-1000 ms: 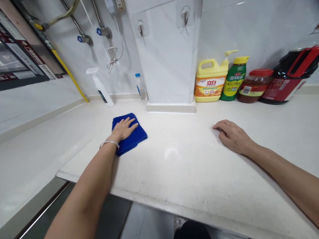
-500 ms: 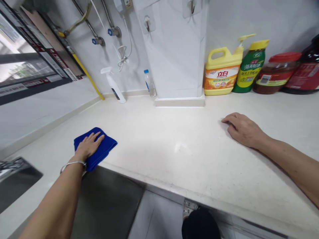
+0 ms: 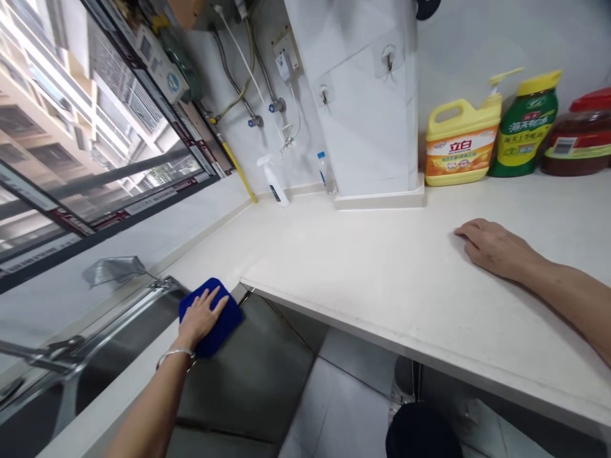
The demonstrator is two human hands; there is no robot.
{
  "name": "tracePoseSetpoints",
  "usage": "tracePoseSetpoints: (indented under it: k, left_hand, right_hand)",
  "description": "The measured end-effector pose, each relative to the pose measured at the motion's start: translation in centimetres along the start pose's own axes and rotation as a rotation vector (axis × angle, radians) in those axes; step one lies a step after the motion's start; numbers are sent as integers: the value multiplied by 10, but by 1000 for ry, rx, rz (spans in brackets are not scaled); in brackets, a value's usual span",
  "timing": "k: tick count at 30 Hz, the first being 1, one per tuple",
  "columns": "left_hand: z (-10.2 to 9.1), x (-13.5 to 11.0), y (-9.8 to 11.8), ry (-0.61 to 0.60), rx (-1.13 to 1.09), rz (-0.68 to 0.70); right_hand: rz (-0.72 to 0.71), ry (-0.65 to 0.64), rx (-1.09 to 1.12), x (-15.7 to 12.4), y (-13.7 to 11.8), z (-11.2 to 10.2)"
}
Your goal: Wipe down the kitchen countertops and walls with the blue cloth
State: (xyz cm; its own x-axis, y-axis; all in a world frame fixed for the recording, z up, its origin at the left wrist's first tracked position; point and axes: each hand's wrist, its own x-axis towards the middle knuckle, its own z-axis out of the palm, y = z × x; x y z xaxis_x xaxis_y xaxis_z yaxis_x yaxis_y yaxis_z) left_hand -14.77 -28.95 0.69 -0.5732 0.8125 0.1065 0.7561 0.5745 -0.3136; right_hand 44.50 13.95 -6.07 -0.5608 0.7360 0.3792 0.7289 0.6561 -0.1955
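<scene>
A folded blue cloth (image 3: 220,334) lies over the counter edge at the inner corner beside the sink, partly hanging down. My left hand (image 3: 203,315) lies on top of it with the fingers spread, pressing it; a silvery bracelet is on that wrist. On the white countertop (image 3: 353,267) to the right rests my right hand (image 3: 496,248), its fingers loosely bent and the thumb apart. Nothing shows in it. The undersides of both hands are hidden.
A steel sink (image 3: 133,334) lies at left under the window. Against the wall stand a white spray bottle (image 3: 274,184), a small clear bottle (image 3: 327,177), a yellow detergent jug (image 3: 461,146), a green bottle (image 3: 527,130) and a red-lidded jar (image 3: 580,137). A wall pillar (image 3: 372,127) juts out.
My left hand and the blue cloth have moved along the counter edge toward the sink. The view has turned left, showing more of sink and window. My right hand stays on the counter.
</scene>
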Motion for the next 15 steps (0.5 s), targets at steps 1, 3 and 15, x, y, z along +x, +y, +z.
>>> tracePoseSetpoints:
  k: [1,3,15]
  left_hand:
    - [0,-11,1,-2,0,-24]
    - [2,-34,2,16,0,-91]
    - [-7,-149,-35,-25,18,-178]
  right_hand:
    - [-6,6,9,0,0,2]
    - [-11,2,21,0,1,5]
    - [-26,-63,-86,5,9,17]
